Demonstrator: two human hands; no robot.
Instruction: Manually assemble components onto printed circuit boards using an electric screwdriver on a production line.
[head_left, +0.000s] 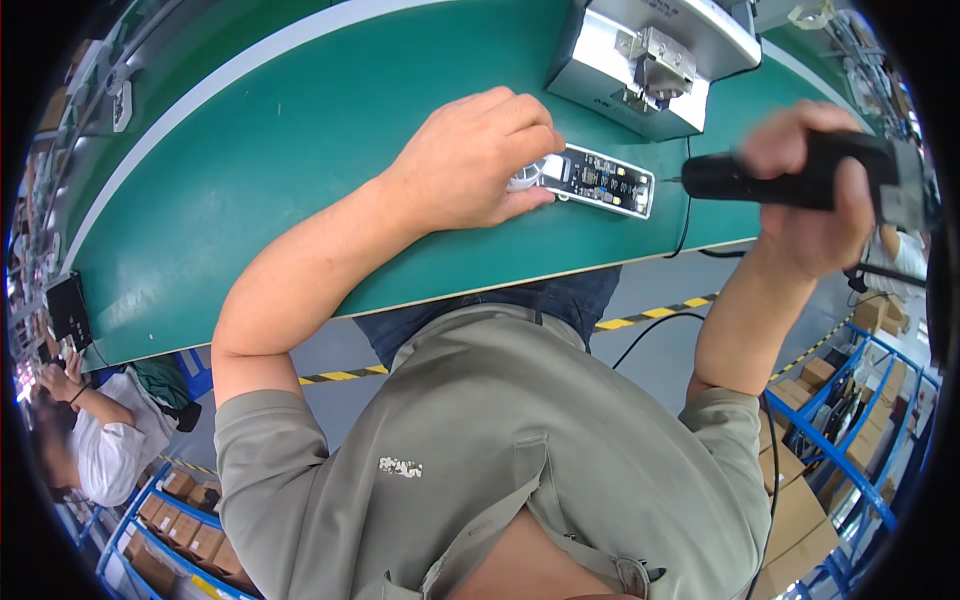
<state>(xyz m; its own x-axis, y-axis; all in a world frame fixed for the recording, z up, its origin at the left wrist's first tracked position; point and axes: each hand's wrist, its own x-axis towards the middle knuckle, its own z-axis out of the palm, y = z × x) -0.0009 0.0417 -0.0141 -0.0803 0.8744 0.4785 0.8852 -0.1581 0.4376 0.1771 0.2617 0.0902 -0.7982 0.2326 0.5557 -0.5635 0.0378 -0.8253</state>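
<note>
My left hand rests on the green tabletop, its fingers closed round one end of a long white housing. A dark circuit board with small parts shows inside the housing; my fingers hide part of its left end. In my right hand is a black electric screwdriver, held level and slightly blurred. Its thin bit points left, close to the housing's right end, with a small gap between them.
Beyond the housing stands a grey metal box with a metal mechanism. A black cable drops over the near edge of the green table. Blue racks hold cardboard boxes at lower right. Another person works at far left.
</note>
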